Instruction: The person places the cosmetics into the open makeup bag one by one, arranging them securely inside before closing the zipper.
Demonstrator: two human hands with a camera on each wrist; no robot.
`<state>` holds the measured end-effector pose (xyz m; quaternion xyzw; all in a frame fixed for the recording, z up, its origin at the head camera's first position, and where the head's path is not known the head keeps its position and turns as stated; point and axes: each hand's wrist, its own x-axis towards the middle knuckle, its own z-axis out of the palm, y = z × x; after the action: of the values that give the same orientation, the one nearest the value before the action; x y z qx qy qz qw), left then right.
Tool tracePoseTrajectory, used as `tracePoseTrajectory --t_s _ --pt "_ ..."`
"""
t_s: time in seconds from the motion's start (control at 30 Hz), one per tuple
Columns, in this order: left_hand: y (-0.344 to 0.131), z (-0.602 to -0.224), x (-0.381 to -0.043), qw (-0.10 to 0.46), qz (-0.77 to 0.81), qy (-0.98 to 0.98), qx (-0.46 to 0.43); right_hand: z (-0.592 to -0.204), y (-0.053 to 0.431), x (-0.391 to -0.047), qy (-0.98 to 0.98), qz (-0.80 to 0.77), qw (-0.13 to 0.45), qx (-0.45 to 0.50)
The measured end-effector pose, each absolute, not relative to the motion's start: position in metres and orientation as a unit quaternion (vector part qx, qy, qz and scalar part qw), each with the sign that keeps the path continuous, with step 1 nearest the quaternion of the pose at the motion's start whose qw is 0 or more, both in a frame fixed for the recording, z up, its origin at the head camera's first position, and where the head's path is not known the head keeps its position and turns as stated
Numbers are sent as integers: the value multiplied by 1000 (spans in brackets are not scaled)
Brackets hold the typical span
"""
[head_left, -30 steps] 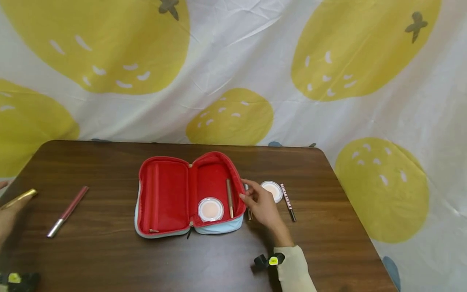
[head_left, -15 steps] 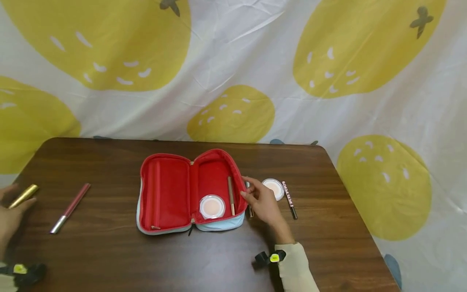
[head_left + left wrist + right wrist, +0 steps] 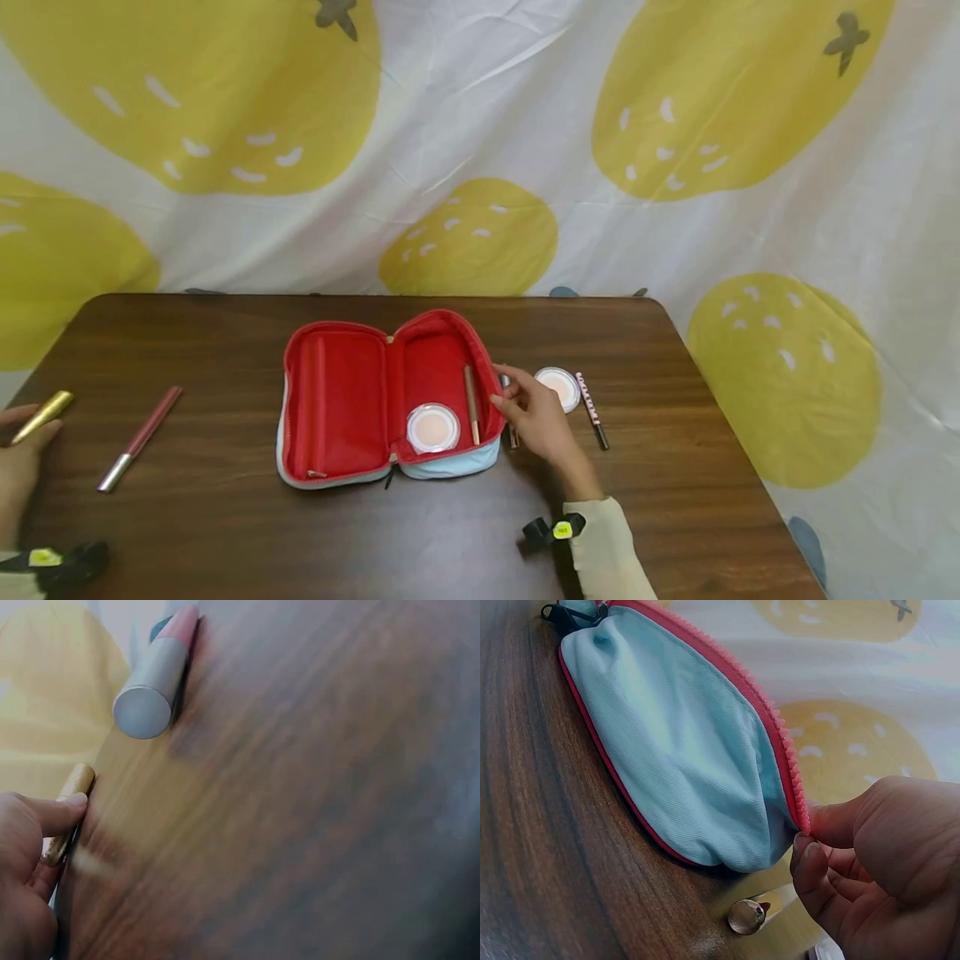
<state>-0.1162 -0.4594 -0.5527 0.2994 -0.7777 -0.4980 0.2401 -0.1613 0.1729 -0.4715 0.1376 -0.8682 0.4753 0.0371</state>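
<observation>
At the table's left edge, my left hand [image 3: 18, 471] pinches a slim gold cosmetic tube [image 3: 43, 417]; the left wrist view shows the thumb laid across this tube [image 3: 69, 791]. My right hand [image 3: 542, 421] pinches the right rim of an open makeup pouch [image 3: 345, 400], red inside and light blue outside. Up close, thumb and fingertips of the right hand [image 3: 885, 862] grip the pouch's red zipper edge [image 3: 791, 761]. Inside the pouch's right half lie a round compact [image 3: 433, 429] and a thin brown-gold pencil [image 3: 472, 404].
A pink tube with a silver end [image 3: 140, 437] lies between left hand and pouch. Right of the right hand are a second round compact [image 3: 558, 388] and a pink-and-black patterned pencil [image 3: 592, 412]. A metallic tube [image 3: 754, 911] lies partly hidden beneath the right hand.
My left hand, mostly out of frame a second ago, shows more now, and the gold tube has shifted slightly within its fingers. My right hand keeps its grip on the pouch rim.
</observation>
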Motion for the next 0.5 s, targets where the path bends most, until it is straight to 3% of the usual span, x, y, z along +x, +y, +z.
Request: tracePoseTrajectory --t_s 0.5 --pt "-461 -553 -111 248 -530 -753 303 -473 170 -162 -874 463 48 139"
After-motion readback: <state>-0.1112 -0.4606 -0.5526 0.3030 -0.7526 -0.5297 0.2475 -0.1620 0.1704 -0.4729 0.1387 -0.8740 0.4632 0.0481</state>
